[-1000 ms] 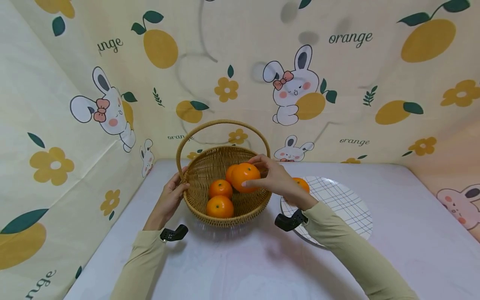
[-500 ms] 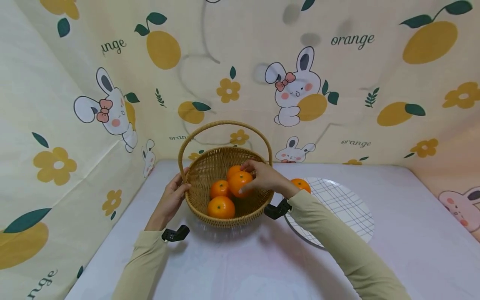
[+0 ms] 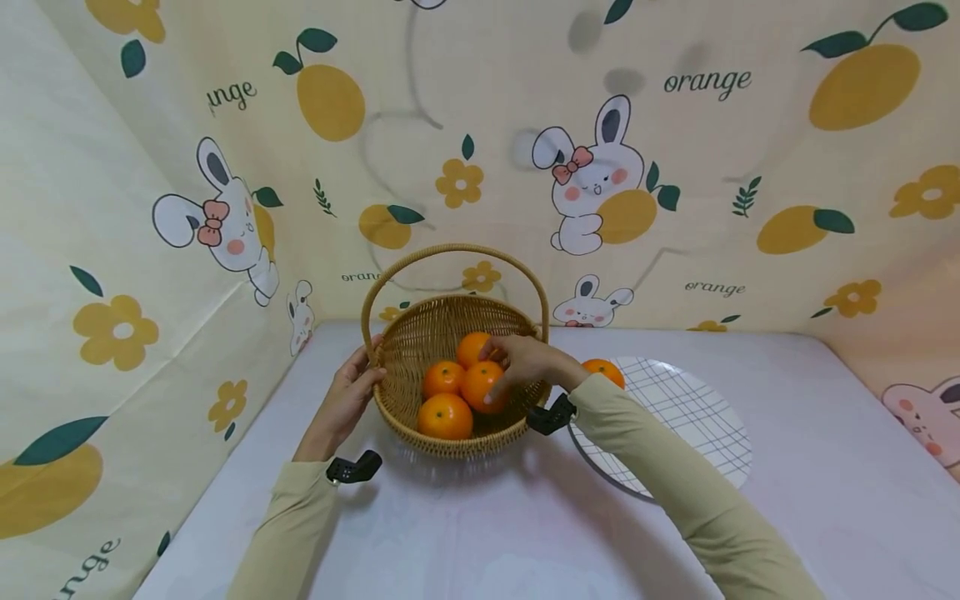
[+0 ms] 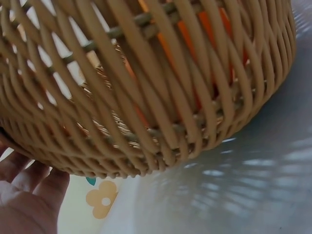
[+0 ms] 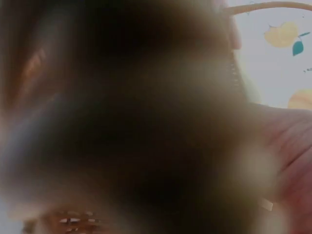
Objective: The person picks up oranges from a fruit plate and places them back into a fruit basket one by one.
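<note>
A woven wicker basket with a tall arched handle tilts toward me, several oranges inside. My left hand grips its left rim by the foot of the handle; the left wrist view has these fingers against the weave. Inside the basket, my right hand holds an orange between thumb and fingers. That orange lies low among the others: one in front, one to the left and one behind. A dark blur covers most of the right wrist view.
Right of the basket lies a round white plate with a grid pattern, partly covered by my right forearm. Another orange sits at its far left edge. A printed cloth backdrop rises behind the white table.
My right hand has lowered the orange from the basket's right side down among the other oranges. The left hand keeps its grip on the rim. The view has shifted slightly.
</note>
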The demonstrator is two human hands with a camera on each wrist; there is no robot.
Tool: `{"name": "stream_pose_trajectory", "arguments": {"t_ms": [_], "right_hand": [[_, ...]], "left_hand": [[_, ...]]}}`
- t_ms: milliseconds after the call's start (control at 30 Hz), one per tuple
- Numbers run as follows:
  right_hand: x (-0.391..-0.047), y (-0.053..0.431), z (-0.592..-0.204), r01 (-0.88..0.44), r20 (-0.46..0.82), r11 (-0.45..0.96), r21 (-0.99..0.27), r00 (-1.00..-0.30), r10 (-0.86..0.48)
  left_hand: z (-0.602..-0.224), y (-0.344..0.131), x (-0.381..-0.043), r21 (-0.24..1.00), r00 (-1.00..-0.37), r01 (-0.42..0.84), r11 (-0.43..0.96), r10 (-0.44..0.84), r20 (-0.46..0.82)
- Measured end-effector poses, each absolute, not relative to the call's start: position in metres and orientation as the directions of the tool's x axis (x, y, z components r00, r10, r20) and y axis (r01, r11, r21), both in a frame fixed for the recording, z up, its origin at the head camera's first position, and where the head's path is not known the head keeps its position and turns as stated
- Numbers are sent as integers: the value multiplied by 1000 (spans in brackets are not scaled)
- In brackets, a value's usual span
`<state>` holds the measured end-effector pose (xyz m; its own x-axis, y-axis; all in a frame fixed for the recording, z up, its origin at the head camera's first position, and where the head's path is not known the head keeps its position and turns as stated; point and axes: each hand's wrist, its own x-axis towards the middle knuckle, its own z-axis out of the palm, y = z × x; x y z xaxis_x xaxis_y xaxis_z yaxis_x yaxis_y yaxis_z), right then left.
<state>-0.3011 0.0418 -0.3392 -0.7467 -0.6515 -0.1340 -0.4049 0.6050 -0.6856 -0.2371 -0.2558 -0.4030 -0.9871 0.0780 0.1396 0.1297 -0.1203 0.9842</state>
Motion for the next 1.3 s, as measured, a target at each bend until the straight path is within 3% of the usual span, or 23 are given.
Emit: {"name": "stream_pose_trajectory", "arguments": {"t_ms": [367,700,967,1167,1300], "right_hand": [[-299,43,-344,-471,-137,673,-571,-753,-643],[-299,43,-345,-469,-128,671,-574,-758,-640],[-297,47,-343,-453,-83,591,-668,-743,-664],[-293,53,-337,-371,-27,422,-827,-725,-689],[-284,61,-332,-355,88,288,-890,-751,-654]], "left_hand": [[-401,-254,-237,985,-987,128,-114,78,137],[-401,-254,-237,983,-986,137,-125,75,147],[-402,-254,-236,982,-986,140,-127,78,150],[-402,-254,-235,982,-986,137,-132,76,148],[-401,-254,-234,983,-987,134,-122,74,143]]}}
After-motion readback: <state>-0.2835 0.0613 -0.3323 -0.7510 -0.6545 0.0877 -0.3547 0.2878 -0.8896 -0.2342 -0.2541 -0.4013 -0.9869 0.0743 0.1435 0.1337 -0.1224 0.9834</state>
